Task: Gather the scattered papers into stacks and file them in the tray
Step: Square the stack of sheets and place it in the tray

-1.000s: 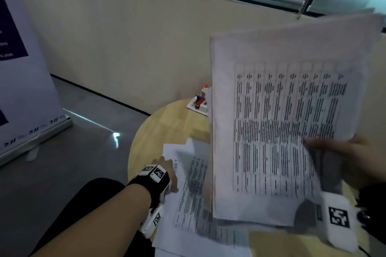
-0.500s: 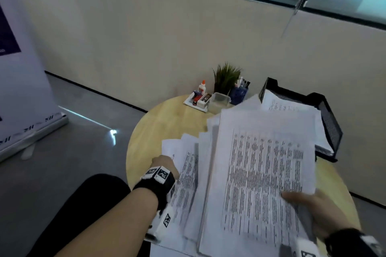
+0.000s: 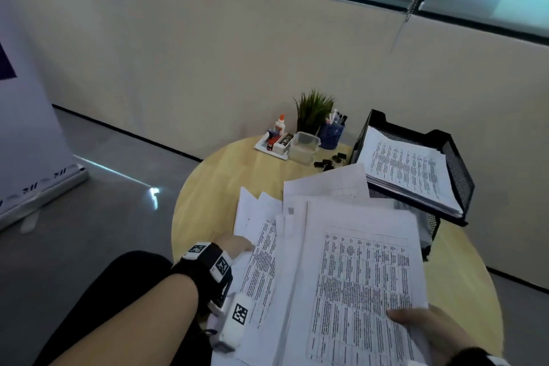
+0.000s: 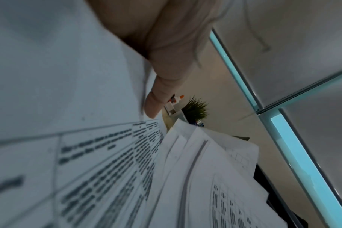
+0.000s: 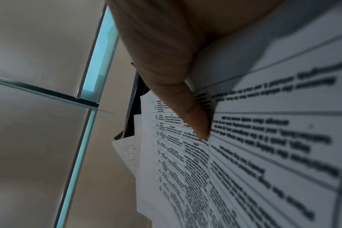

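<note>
A loose pile of printed papers (image 3: 267, 261) covers the near half of the round wooden table (image 3: 219, 187). On top lies a thicker stack with a table printed on it (image 3: 362, 276). My right hand (image 3: 416, 316) holds that stack at its near right corner, thumb (image 5: 193, 120) pressed on the top sheet. My left hand (image 3: 240, 245) grips the pile's left edge, with the thumb (image 4: 160, 95) on the paper and the fingers hidden under the sheets. The black mesh tray (image 3: 457, 163) at the right holds a filed stack (image 3: 407, 169).
At the table's far edge stand a glue bottle (image 3: 280, 125), a small plant (image 3: 315, 110), a blue pen cup (image 3: 331, 134), a clear plastic box (image 3: 304, 145) and black binder clips (image 3: 328, 162). A wall runs close behind. A banner stand (image 3: 29, 128) is on the floor at left.
My right hand has brought the stack down from upright before my face to lie flat on the pile. The tray and desk items came into view. The left hand stayed at the pile's edge.
</note>
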`<state>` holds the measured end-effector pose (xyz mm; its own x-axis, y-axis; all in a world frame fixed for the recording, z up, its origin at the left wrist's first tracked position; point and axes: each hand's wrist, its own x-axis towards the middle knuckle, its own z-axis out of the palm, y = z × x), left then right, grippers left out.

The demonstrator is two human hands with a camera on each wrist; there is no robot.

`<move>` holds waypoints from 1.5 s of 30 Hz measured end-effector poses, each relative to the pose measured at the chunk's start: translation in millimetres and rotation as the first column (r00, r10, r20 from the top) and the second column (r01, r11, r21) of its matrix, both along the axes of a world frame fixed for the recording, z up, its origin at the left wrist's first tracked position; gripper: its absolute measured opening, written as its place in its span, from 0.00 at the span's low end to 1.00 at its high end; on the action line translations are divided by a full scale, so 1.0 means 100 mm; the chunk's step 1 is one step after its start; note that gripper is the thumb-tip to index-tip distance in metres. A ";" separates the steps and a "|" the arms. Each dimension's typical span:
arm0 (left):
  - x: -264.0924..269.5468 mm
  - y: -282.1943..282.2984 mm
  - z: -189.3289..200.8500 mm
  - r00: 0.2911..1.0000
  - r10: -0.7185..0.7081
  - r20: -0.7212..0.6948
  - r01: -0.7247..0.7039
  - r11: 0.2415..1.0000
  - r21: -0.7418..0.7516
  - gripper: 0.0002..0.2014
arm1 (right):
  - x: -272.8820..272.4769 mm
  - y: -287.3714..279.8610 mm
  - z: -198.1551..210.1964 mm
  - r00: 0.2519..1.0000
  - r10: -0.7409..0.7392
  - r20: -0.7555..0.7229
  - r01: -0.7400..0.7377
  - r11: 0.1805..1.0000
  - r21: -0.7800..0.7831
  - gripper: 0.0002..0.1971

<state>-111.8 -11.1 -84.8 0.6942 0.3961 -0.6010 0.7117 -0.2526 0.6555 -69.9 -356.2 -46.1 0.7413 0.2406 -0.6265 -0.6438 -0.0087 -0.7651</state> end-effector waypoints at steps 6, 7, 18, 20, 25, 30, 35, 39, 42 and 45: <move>0.08 -0.08 -0.42 0.994 -0.108 0.005 0.105 0.954 -0.281 0.57 | -0.10 0.18 -0.23 0.987 0.155 -0.032 -0.153 0.986 0.062 0.44; 0.07 -0.12 -0.41 0.990 -0.138 -0.009 0.130 0.949 -0.287 0.56 | -0.12 0.21 -0.26 0.987 0.162 -0.020 -0.160 0.984 0.076 0.42; 0.01 -0.37 -0.30 0.976 0.042 0.212 0.027 0.949 -0.314 0.52 | -0.22 0.42 -0.47 0.988 0.065 0.139 -0.068 0.997 0.019 0.21; -0.02 -0.37 -0.17 0.954 0.083 0.288 0.032 0.927 -0.374 0.31 | -0.21 0.43 -0.45 0.976 0.035 0.214 -0.032 0.999 -0.013 0.22; -0.10 -0.29 0.22 0.891 0.087 0.445 0.137 0.884 -0.447 0.38 | -0.12 0.41 -0.29 0.946 0.016 0.325 -0.041 0.997 0.070 0.42; -0.15 -0.22 0.58 0.829 0.026 0.558 0.286 0.838 -0.465 0.33 | 0.05 0.38 0.00 0.927 -0.004 0.375 -0.076 0.977 0.198 0.59; 0.02 -0.28 1.00 0.727 0.061 0.683 0.329 0.843 -0.426 0.43 | 0.13 0.46 0.57 0.855 -0.035 0.518 -0.080 0.977 0.200 0.43; 0.28 -0.32 1.36 0.605 0.129 0.786 0.254 0.904 -0.344 0.39 | 0.18 0.49 1.05 0.745 -0.129 0.654 -0.013 0.978 0.209 0.19; 0.45 -0.31 1.49 0.576 0.174 0.799 0.193 0.921 -0.340 0.47 | 0.21 0.49 1.19 0.716 -0.162 0.679 0.016 0.976 0.217 0.21; 0.50 -0.31 1.43 0.534 0.210 0.819 0.206 0.907 -0.367 0.41 | 0.21 0.49 1.12 0.712 -0.161 0.683 0.021 0.978 0.208 0.23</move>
